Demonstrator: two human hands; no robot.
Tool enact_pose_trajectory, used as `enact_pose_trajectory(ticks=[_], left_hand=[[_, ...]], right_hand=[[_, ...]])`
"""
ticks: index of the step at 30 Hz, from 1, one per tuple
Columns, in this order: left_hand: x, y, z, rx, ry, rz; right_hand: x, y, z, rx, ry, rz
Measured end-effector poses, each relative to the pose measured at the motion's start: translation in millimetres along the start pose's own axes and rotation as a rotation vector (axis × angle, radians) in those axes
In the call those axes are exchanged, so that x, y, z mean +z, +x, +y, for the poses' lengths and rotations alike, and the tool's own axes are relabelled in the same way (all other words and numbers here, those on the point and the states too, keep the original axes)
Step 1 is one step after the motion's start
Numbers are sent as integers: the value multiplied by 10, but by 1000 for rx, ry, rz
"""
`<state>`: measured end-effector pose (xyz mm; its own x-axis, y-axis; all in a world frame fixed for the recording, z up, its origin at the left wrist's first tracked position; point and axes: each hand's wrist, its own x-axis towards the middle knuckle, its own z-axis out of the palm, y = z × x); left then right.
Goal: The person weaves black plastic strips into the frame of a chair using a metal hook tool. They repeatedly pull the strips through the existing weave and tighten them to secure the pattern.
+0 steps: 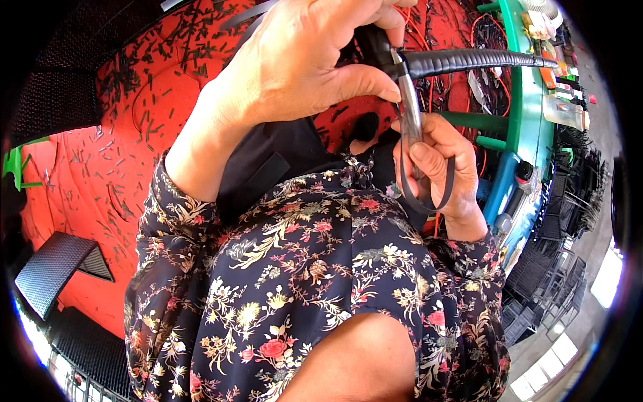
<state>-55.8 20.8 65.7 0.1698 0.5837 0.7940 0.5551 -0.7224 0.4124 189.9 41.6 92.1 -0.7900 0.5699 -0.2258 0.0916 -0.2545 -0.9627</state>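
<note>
My left hand comes in from upper left, its fingers and thumb curled around the joint of a black strip-wrapped bar. The bar runs to the right and tapers at its far end. My right hand, just below, grips a slim shiny metal hand tool, whose tip meets the bar beside my left thumb. The tool's exact kind does not show. A flat dark plastic strip hangs in a loop by my right fingers. My left palm hides part of the joint.
Short black strip cuttings litter the red ground sheet. Right of me stands a green-edged table with a clear container. A woven black panel lies at lower left. Dark woven furniture is stacked beyond the table.
</note>
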Motion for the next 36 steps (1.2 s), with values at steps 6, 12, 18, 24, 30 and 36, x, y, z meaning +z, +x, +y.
enact_pose_trajectory(ticks=[6,12,18,24,30,36], left_hand=[[6,24,10,-22,70,-48],[-6,59,42,-47,120,-87],[-30,16,52,-79,89,-87],[-50,39,70,-117,106,-153],[-79,-10,50,-101,153,-172],[-203,-88,-78,-116,92,-188]], right_hand=[[82,-43,116,-55,271,-16],[149,-57,197,-15,593,-81],[-15,-41,-21,83,289,-55],[-74,-217,-10,105,169,-21],[-148,-490,356,132,238,120],[106,-434,708,147,300,132]])
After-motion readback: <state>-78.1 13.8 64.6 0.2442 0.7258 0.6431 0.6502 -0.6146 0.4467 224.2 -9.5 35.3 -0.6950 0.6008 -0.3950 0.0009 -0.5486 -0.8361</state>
